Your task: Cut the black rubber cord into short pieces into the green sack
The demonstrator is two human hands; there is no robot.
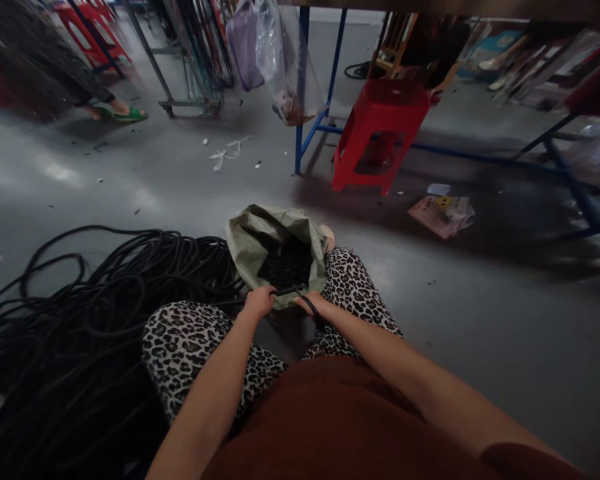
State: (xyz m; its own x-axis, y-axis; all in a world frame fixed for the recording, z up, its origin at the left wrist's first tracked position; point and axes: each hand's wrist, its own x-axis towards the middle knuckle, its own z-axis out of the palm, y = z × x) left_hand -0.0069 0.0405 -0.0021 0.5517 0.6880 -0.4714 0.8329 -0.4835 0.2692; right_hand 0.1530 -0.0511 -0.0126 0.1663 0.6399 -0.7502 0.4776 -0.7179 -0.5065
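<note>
A black cord (283,291) is gripped near its end by my left hand (261,301), over the near rim of an open green woven sack (245,243). My right hand (313,304) is closed on black-handled scissors (310,307), whose blades point left at the cord's end. Small black pieces (287,267) lie inside the sack, which stands between my knees. To the left, a large tangled heap of black cord (130,293) spreads over the floor and reaches the sack's side.
A red plastic stool (387,110) stands beyond the sack beside a blue-framed table (303,140) with plastic bags hanging from it. A person's foot in a green sandal (130,115) is at the upper left. A plastic packet (443,215) lies on the floor.
</note>
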